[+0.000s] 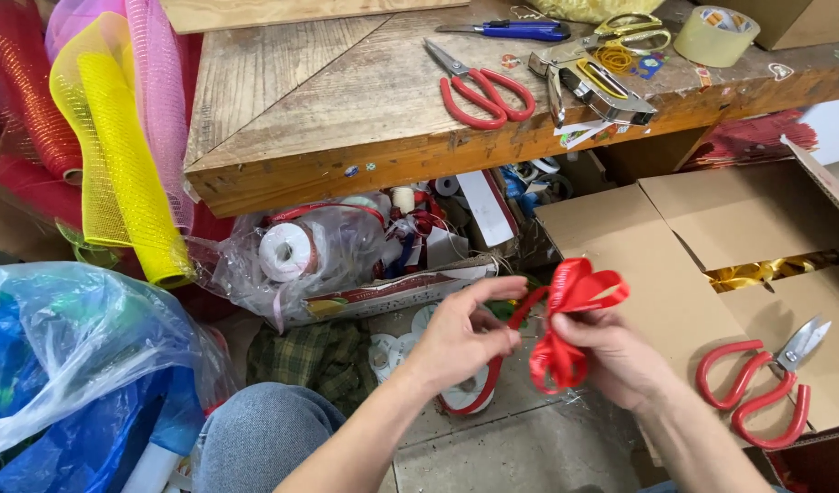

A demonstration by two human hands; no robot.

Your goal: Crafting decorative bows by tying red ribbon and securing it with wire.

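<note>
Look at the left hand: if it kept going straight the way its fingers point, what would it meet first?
Probably the red ribbon bow held by the right hand: the left hand points right, its fingertips already close to the loops. Depth is hard to judge.

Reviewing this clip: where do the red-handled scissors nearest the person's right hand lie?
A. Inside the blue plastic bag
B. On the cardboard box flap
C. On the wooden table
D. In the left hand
B: the red-handled scissors lie on the cardboard box flap, just right of the right hand holding red ribbon.
</note>
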